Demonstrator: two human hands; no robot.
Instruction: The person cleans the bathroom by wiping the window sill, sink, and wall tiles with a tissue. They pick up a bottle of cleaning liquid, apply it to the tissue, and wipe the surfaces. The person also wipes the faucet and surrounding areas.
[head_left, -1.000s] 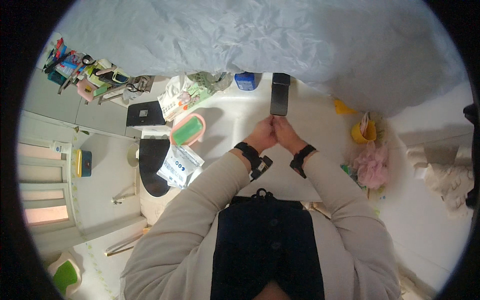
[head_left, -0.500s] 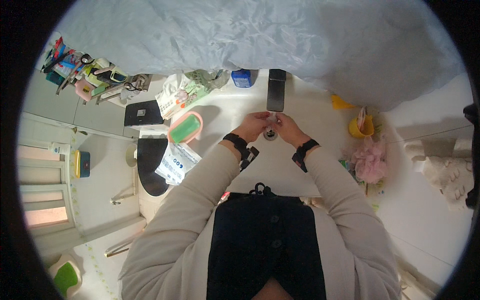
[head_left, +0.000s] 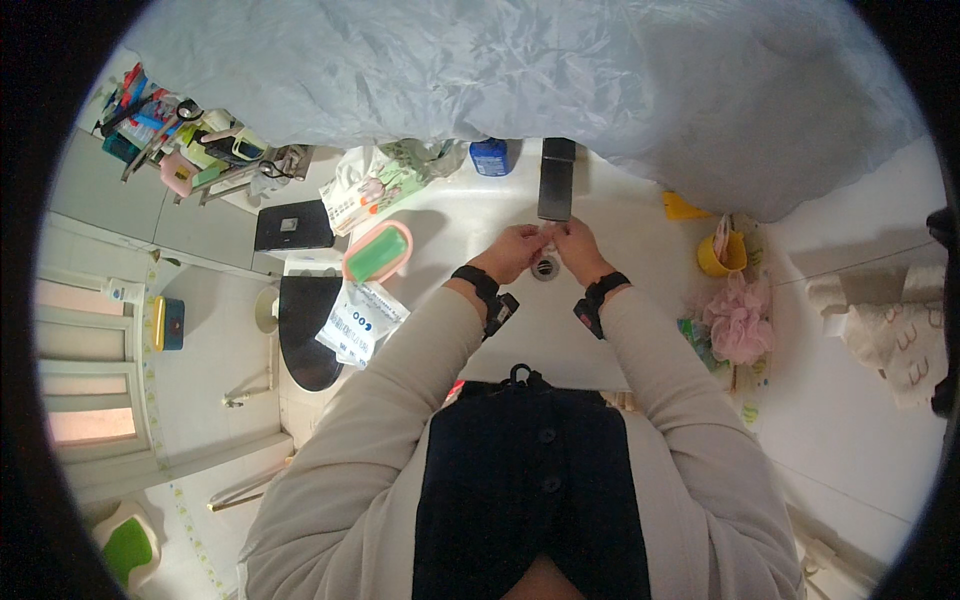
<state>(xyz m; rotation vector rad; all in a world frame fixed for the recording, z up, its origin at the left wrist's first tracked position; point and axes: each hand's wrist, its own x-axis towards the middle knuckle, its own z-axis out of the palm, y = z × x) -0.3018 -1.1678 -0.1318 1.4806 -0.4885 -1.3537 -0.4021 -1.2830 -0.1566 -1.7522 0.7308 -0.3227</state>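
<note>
A bathroom, shown by the white washbasin [head_left: 540, 325] with its drain [head_left: 545, 268], black tap [head_left: 556, 185] and pink bath puff [head_left: 739, 320]

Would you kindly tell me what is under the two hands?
Between and below the left hand and right hand, the white basin and its drain show. The surface directly beneath them is covered, and anything held between them cannot be identified.

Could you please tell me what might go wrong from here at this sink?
The left hand and right hand meet close to the drain, so anything small slipping from the fingers could drop into it; what they hold is too hidden to name.
Just beyond them is the black faucet, so a raised hand might knock it.
The white packet appears close to the left sleeve, which might brush it out of place.
</note>
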